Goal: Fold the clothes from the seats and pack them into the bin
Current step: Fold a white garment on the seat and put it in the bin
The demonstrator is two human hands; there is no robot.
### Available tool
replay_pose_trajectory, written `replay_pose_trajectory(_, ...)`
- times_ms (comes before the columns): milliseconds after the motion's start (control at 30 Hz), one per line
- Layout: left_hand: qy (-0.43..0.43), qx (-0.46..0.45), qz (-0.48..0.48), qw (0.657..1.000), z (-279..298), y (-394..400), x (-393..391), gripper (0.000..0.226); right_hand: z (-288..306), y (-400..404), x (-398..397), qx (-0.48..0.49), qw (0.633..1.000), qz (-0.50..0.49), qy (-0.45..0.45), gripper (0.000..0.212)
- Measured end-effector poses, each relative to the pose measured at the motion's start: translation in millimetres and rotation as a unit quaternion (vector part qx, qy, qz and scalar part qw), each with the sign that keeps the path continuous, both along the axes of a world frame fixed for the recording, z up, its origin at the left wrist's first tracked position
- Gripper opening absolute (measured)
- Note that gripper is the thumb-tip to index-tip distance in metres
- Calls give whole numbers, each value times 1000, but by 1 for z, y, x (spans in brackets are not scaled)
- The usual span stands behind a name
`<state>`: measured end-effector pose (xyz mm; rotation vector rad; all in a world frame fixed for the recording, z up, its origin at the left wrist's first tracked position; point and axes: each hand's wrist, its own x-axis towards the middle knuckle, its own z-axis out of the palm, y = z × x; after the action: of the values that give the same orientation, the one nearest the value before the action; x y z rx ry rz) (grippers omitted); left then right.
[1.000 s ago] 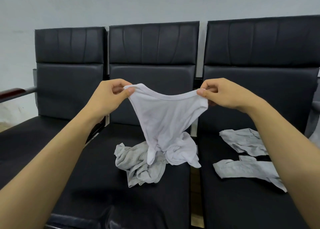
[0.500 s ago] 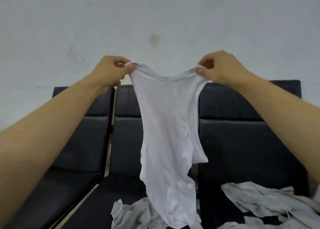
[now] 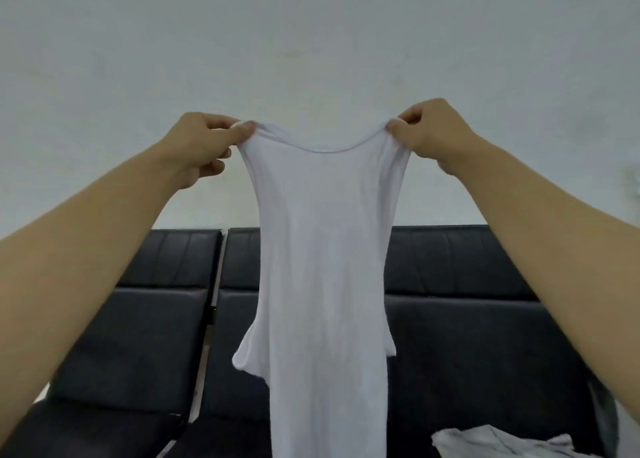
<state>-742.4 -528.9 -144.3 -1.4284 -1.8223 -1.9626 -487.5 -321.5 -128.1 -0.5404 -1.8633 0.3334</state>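
A person stood facing a row of black seats [image 3: 145, 336] against a pale wall [image 3: 311, 42], both bare arms raised. From the left: the left hand [image 3: 202, 146] was held up at about head height, its thumb and curled fingers pinching one shoulder strap of a white vest [image 3: 322, 284]. The vest hung straight down between the arms, its scooped neckline sagging between the two hands, its armholes flaring out at the sides lower down, and its hem running out of sight past the bottom edge. It covered most of the middle seat's backrest behind it. On the right, the right hand [image 3: 431, 128] pinched the other strap in the same way, fingers curled tight on the cloth, slightly higher than the left. Low at the right, on the right seat, lay a crumpled grey cloth [image 3: 485, 443], probably another garment, though only part of it showed.
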Motion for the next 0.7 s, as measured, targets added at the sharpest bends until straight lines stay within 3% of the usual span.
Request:
replay_pose_trajectory(300,-33,1,-22,999,-62,23,-21,26,-82,24,-20,-83,995,49,-14,15)
replay_pose_trajectory(467,-5,-26,-21,999,-112,53,-16,23,-132,34,-38,-119,989,79,-37,20)
replay_pose_trajectory(700,81,-56,84,992,-213,63,-5,11,-205,42,-46,-157,977,68,-127,17)
